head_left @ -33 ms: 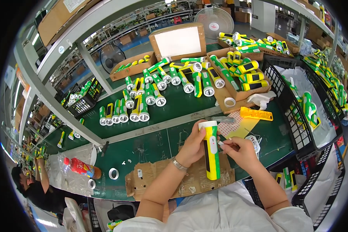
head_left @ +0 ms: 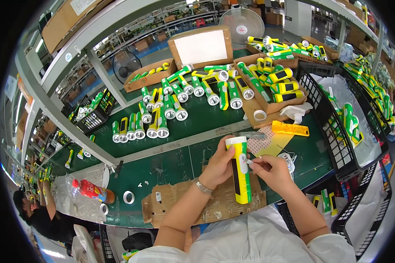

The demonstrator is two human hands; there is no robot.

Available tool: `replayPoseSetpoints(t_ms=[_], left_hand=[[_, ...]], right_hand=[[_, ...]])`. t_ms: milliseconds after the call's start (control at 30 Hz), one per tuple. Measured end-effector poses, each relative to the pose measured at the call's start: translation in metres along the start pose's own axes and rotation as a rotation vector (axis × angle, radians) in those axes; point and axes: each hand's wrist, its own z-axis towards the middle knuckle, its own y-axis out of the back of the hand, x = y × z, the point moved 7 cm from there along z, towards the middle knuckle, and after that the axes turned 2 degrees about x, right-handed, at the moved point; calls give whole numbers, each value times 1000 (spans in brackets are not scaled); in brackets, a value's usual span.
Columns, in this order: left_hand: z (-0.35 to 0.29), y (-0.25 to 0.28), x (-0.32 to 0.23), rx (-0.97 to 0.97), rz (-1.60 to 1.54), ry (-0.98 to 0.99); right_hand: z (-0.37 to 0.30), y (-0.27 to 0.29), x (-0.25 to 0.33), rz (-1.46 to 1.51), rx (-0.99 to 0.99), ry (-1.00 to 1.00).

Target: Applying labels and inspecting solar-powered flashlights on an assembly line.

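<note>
My left hand [head_left: 218, 166] is wrapped round the upper part of a yellow and green flashlight [head_left: 242, 188]. The flashlight is held nearly upright, its white head at the top, with a dark panel and a white switch area on its body. Close to its right side, my right hand [head_left: 274, 173] pinches a small white piece [head_left: 249, 161] by the switch. Whether that piece touches the flashlight, I cannot tell. Beneath both hands lies a flattened brown cardboard sheet [head_left: 175, 204] on the green bench [head_left: 162, 164].
Rows of flashlights [head_left: 162, 125] stand beyond the metal rail. A cardboard box of flashlights [head_left: 272, 105] and black crates [head_left: 333, 140] are to the right. An orange-yellow tray [head_left: 290, 128] lies near my right hand. Leftward are a red-labelled bottle [head_left: 92, 190], tape rolls [head_left: 128, 197] and another person [head_left: 44, 215].
</note>
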Motion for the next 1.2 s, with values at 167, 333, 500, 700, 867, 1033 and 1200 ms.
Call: replayPoseSetpoints(t_ms=[167,333,500,700,867,1033,1200], left_hand=[[-3,-1,-2,-17,120,-39],[-6,-4,-2,-13,140,-5],[-5,-4,1,39,57,-5],[-6,-10,-4,1,252,-42],[-4,-15,-14,-3,487,-105],[-6,-18,-13,18,567,-79],[-4,-13,-13,6,602,-70]], right_hand=[[-1,12,25,-393,-153,113],[-3,13,20,-311,-81,22],[-1,17,28,-312,-83,47],[9,17,49,-571,98,85],[19,14,49,-626,171,70],[23,12,33,-474,255,39],[28,7,15,-319,277,1]])
